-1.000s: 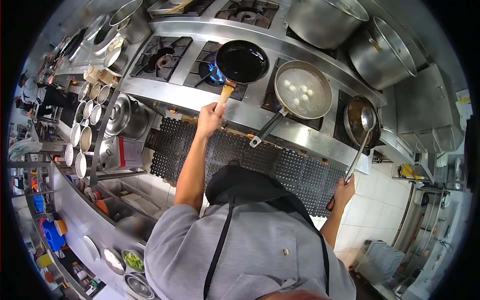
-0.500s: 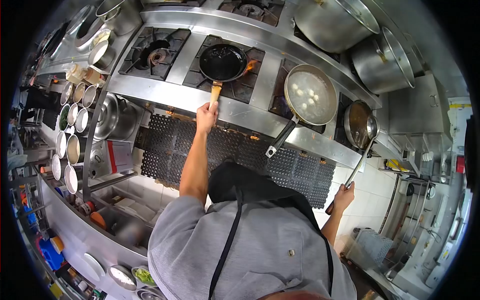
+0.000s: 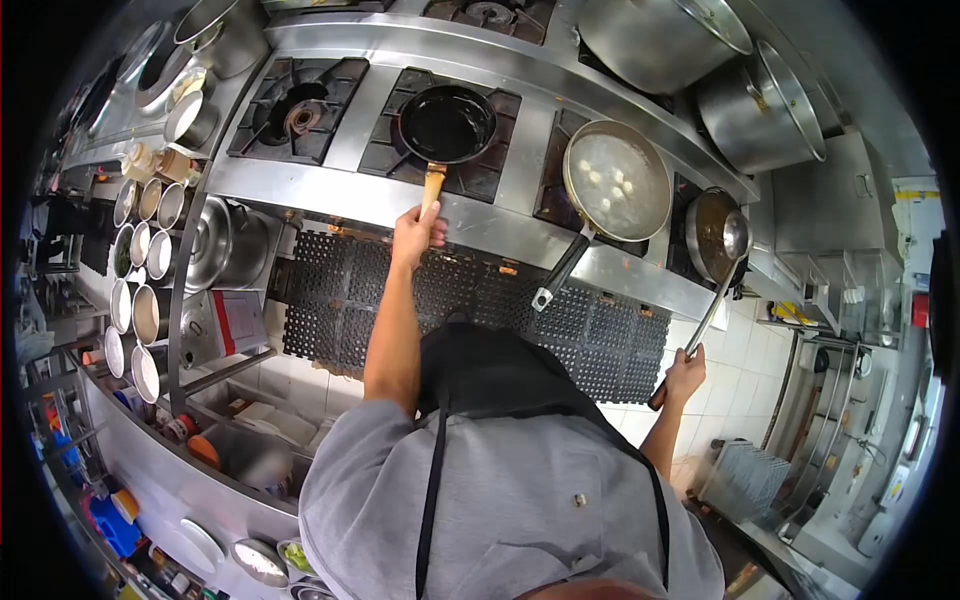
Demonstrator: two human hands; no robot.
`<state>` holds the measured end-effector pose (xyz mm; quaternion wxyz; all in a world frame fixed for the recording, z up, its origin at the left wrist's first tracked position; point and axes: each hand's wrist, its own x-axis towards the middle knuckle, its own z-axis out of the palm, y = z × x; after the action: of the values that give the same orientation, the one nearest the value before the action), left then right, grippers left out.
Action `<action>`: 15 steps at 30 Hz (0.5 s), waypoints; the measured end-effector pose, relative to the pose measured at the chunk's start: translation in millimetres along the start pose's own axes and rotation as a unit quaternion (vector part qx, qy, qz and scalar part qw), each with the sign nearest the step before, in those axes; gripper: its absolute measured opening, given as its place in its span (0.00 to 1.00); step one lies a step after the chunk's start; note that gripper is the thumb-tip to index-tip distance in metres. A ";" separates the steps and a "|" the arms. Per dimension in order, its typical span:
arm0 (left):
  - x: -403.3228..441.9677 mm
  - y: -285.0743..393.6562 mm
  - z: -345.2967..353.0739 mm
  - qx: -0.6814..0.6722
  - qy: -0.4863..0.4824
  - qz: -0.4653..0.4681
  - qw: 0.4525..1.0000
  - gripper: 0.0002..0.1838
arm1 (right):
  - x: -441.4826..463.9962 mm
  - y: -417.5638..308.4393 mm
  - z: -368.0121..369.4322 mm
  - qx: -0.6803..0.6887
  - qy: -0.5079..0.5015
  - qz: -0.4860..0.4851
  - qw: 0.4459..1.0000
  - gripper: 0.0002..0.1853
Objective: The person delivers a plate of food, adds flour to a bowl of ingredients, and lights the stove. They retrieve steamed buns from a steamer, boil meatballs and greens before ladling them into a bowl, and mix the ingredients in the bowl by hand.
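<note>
My left hand point(image 3: 418, 237) is closed around the wooden handle of a black frying pan point(image 3: 447, 122), which sits over a gas burner; its inside looks dark and glossy. In my right hand point(image 3: 684, 377) is a long-handled metal ladle point(image 3: 737, 236). The ladle's bowl is at the right side of a pan of brown liquid point(image 3: 706, 222); whether it touches the liquid I cannot tell. Between the two stands a wide pan point(image 3: 640, 195) of cloudy liquid with several small white pieces, its dark handle pointing toward me.
A bare burner point(image 3: 303, 118) lies left of the frying pan. Large steel pots point(image 3: 755, 120) stand at the back right. Several small metal containers point(image 3: 145, 315) fill the left side. Black rubber matting point(image 3: 330, 290) covers the floor before the stove point(image 3: 350, 190). A counter point(image 3: 140, 470) curves behind me at left.
The ladle's bowl has shifted slightly left and up over the brown liquid. The flame seen beside the frying pan no longer shows. My left hand keeps its grip, and the view has shifted a little.
</note>
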<state>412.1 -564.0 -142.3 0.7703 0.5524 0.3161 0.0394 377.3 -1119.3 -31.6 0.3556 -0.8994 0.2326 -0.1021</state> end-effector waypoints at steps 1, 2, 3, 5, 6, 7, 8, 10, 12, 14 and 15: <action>-2.2 3.0 -0.2 0.011 0.026 -0.019 0.999 0.22 | 9.3 15.7 2.6 -0.035 0.013 -0.032 0.999 0.27; -1.5 -3.6 -4.6 0.007 0.035 -0.005 0.999 0.28 | 18.8 31.5 3.6 -0.069 0.027 -0.063 0.995 0.27; -3.8 -9.3 -9.7 0.008 0.036 -0.004 0.999 0.28 | 24.5 41.5 2.4 -0.103 0.040 -0.094 0.989 0.27; -19.9 -23.1 -23.6 -0.050 0.130 0.027 0.990 0.28 | 24.4 47.0 -2.3 -0.097 0.054 -0.103 0.989 0.25; -38.6 -37.9 -42.8 -0.067 0.165 0.009 0.984 0.27 | 29.9 42.4 0.9 -0.087 0.059 -0.122 0.987 0.23; -60.3 -57.5 -63.5 -0.085 0.199 -0.009 0.976 0.26 | 26.2 23.0 -1.8 -0.081 0.048 -0.131 0.987 0.23; -78.4 -75.4 -81.3 -0.073 0.219 -0.033 0.972 0.26 | 12.2 -11.7 -7.3 0.105 -0.018 -0.039 0.994 0.21; -107.4 -126.2 -118.5 -0.056 0.258 -0.098 0.959 0.26 | -6.1 -56.5 -7.6 0.349 -0.121 0.041 0.928 0.14; -138.6 -162.1 -145.3 -0.053 0.285 -0.137 0.947 0.26 | -24.9 -86.4 -9.2 0.412 -0.191 0.027 0.891 0.15; -153.0 -175.3 -160.5 -0.001 0.294 -0.266 0.918 0.26 | -39.8 -108.0 -2.3 0.463 -0.307 0.004 0.832 0.20; -146.0 -178.7 -168.1 -0.010 0.295 -0.265 0.918 0.26 | -48.0 -124.8 6.4 0.460 -0.311 -0.003 0.832 0.20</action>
<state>155.0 -554.1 -266.1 0.6301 0.4039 0.6632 -0.0016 380.8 -1012.3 48.7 0.7812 -0.6173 0.0327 0.0870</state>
